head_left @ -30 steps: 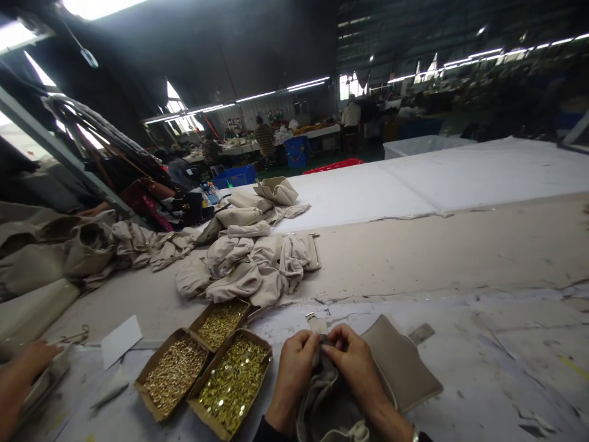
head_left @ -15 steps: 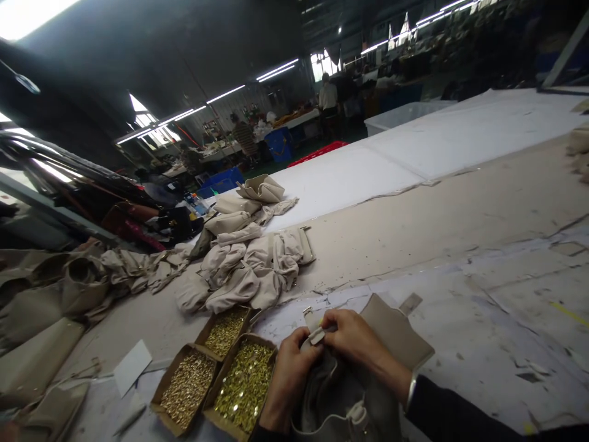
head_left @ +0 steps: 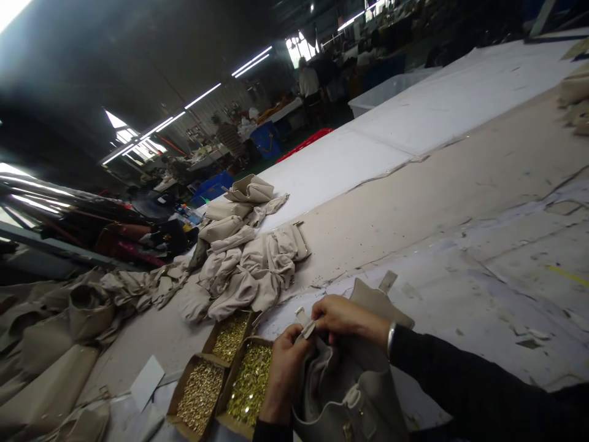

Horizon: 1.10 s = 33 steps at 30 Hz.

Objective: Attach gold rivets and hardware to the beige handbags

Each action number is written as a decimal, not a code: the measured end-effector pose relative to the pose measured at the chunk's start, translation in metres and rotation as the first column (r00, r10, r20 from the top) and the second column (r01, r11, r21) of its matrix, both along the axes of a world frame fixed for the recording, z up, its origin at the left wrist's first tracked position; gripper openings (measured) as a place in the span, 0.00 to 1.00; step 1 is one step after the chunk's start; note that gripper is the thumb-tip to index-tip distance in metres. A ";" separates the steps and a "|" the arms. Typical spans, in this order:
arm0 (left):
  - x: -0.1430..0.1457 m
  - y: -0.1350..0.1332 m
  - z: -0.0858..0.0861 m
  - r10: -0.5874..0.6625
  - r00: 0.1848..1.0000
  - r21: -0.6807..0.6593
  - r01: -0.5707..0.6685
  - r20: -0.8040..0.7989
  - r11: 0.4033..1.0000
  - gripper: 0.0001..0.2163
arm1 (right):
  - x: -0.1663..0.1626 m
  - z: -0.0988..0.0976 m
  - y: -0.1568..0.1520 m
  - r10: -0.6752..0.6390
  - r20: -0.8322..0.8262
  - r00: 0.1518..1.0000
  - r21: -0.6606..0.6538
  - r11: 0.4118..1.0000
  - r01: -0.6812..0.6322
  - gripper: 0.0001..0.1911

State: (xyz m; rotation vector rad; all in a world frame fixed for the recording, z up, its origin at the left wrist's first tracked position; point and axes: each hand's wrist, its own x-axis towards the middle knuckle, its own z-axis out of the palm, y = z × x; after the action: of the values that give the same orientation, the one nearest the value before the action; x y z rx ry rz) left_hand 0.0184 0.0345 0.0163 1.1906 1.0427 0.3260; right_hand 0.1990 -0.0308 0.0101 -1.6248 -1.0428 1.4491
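A grey-beige bag point(head_left: 368, 393) lies under my hands at the table's near side, its mouth toward me. My left hand point(head_left: 288, 359) is closed on a small pale strap tab point(head_left: 305, 325) at the bag's edge, thumb on top. Close beside it, my right hand point(head_left: 338, 316) pinches the bag's edge by the same tab; its fingertips are partly hidden. A metal buckle end shows at the tab's tip. Behind my right wrist a stiff flap point(head_left: 380, 301) of the bag sticks out, with a narrow strap at its corner.
Left of my hands stand boxes of small gold metal parts: one box point(head_left: 246, 383), a second point(head_left: 199, 396) and a third point(head_left: 230, 336). Beyond lies a heap of beige bag pieces point(head_left: 248, 264). A white card point(head_left: 147, 382) rests at left. People work in the background.
The view has tilted and shifted, so the far table sits higher and further left. My right hand has turned slightly at the tab; both hands stay on the bag.
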 end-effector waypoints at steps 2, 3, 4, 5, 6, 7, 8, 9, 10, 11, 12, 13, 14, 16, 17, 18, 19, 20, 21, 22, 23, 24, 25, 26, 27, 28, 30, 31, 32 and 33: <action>-0.001 0.003 -0.002 0.010 1.000 -0.043 -0.010 0.003 0.999 0.21 | 0.004 -0.005 0.005 0.053 -0.035 0.998 -0.014 0.998 -0.053 0.03; -0.001 0.004 -0.003 0.009 1.000 -0.063 -0.008 0.013 0.998 0.21 | 0.006 -0.009 0.007 0.081 -0.062 0.995 -0.021 0.996 -0.083 0.04; 0.000 0.005 -0.005 0.006 1.000 -0.082 -0.004 0.025 0.997 0.20 | 0.009 -0.012 0.009 0.109 -0.095 0.990 -0.026 0.993 -0.112 0.04; 0.001 0.006 -0.007 -0.001 0.999 -0.103 0.005 0.036 0.995 0.20 | 0.013 -0.017 0.011 0.135 -0.131 0.982 -0.031 0.990 -0.140 0.04; 0.002 0.006 -0.008 -0.008 0.999 -0.121 0.014 0.048 0.993 0.20 | 0.017 -0.021 0.012 0.159 -0.169 0.973 -0.034 0.985 -0.167 0.04; 0.004 0.007 -0.010 -0.017 0.998 -0.137 0.025 0.057 0.990 0.20 | 0.021 -0.025 0.013 0.181 -0.205 0.962 -0.035 0.981 -0.192 0.04; 0.006 0.007 -0.012 -0.024 0.998 -0.152 0.033 0.065 0.988 0.20 | 0.025 -0.029 0.014 0.200 -0.237 0.951 -0.036 0.976 -0.214 0.04; 0.007 0.008 -0.015 -0.029 0.997 -0.165 0.041 0.072 0.985 0.20 | 0.030 -0.033 0.015 0.216 -0.265 0.940 -0.037 0.972 -0.234 0.04; 0.009 0.008 -0.017 -0.033 0.996 -0.175 0.046 0.080 0.984 0.21 | 0.033 -0.036 0.015 0.229 -0.290 0.929 -0.038 0.968 -0.250 0.05; 0.009 0.009 -0.019 -0.034 0.996 -0.184 0.050 0.087 0.982 0.21 | 0.036 -0.040 0.016 0.237 -0.311 0.920 -0.038 0.964 -0.262 0.05; 0.010 0.009 -0.022 -0.033 0.995 -0.195 0.051 0.094 0.980 0.21 | 0.038 -0.043 0.017 0.242 -0.331 0.912 -0.037 0.962 -0.269 0.06; 0.009 0.010 -0.024 -0.030 0.995 -0.207 0.050 0.100 0.977 0.22 | 0.040 -0.046 0.018 0.244 -0.351 0.904 -0.035 0.961 -0.273 0.06; 0.008 0.010 -0.026 -0.023 0.994 -0.218 0.046 0.107 0.975 0.22 | 0.041 -0.049 0.019 0.244 -0.372 0.895 -0.031 0.961 -0.275 0.06; 0.006 0.010 -0.030 -0.011 0.992 -0.241 0.041 0.126 0.970 0.22 | 0.040 -0.054 0.021 0.242 -0.415 0.877 -0.024 0.961 -0.276 0.08; 0.004 0.010 -0.032 -0.005 0.990 -0.249 0.040 0.140 0.968 0.21 | 0.038 -0.056 0.023 0.242 -0.436 0.867 -0.020 0.960 -0.278 0.08; 0.003 0.010 -0.034 0.001 0.988 -0.254 0.039 0.155 0.966 0.21 | 0.037 -0.057 0.024 0.244 -0.456 0.856 -0.018 0.959 -0.283 0.09; 0.001 0.010 -0.035 0.008 0.986 -0.258 0.036 0.169 0.966 0.21 | 0.035 -0.059 0.026 0.246 -0.475 0.845 -0.016 0.958 -0.287 0.10; 0.000 0.010 -0.037 0.015 0.983 -0.259 0.033 0.181 0.965 0.21 | 0.034 -0.059 0.027 0.247 -0.494 0.834 -0.014 0.956 -0.292 0.10; -0.001 0.009 -0.038 0.022 0.981 -0.259 0.029 0.192 0.965 0.21 | 0.032 -0.060 0.028 0.249 -0.512 0.822 -0.012 0.955 -0.297 0.11; -0.002 0.009 -0.039 0.029 0.979 -0.258 0.024 0.200 0.966 0.21 | 0.031 -0.060 0.029 0.250 -0.530 0.811 -0.012 0.953 -0.302 0.11; -0.003 0.008 -0.039 0.036 0.977 -0.256 0.019 0.208 0.966 0.22 | 0.030 -0.061 0.030 0.251 -0.545 0.800 -0.012 0.952 -0.307 0.11; -0.004 0.007 -0.040 0.041 0.976 -0.254 0.016 0.215 0.967 0.21 | 0.029 -0.061 0.031 0.251 -0.558 0.791 -0.014 0.950 -0.312 0.11; -0.004 0.006 -0.040 0.046 0.974 -0.251 0.012 0.224 0.968 0.21 | 0.028 -0.061 0.031 0.251 -0.568 0.784 -0.017 0.949 -0.316 0.12; -0.004 0.005 -0.040 0.052 0.972 -0.248 0.006 0.229 0.969 0.21 | 0.027 -0.061 0.031 0.250 -0.574 0.780 -0.020 0.948 -0.318 0.12; -0.004 0.004 -0.041 0.061 0.971 -0.244 -0.004 0.230 0.970 0.21 | 0.027 -0.061 0.031 0.245 -0.576 0.780 -0.023 0.949 -0.316 0.13; -0.003 0.003 -0.041 0.072 0.971 -0.236 -0.016 0.230 0.972 0.21 | 0.027 -0.062 0.030 0.239 -0.575 0.782 -0.027 0.950 -0.311 0.13; -0.001 0.002 -0.042 0.087 0.973 -0.206 -0.043 0.212 0.978 0.20 | 0.027 -0.063 0.028 0.224 -0.567 0.793 -0.034 0.955 -0.294 0.15; 0.000 0.002 -0.042 0.090 0.977 -0.180 -0.055 0.193 0.982 0.20 | 0.028 -0.064 0.027 0.216 -0.561 0.799 -0.037 0.958 -0.285 0.15; 0.002 0.002 -0.043 0.088 0.982 -0.139 -0.065 0.164 0.988 0.19 | 0.028 -0.064 0.026 0.208 -0.553 0.807 -0.040 0.961 -0.275 0.16; 0.004 0.002 -0.043 0.085 0.988 -0.089 -0.074 0.128 0.993 0.18 | 0.029 -0.064 0.025 0.201 -0.544 0.815 -0.043 0.963 -0.266 0.17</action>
State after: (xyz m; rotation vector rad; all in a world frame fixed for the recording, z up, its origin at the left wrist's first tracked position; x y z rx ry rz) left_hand 0.0228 0.0365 -0.0269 1.0398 0.9809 0.4139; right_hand 0.2278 -0.0056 -0.0540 -1.0724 -0.8541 2.0144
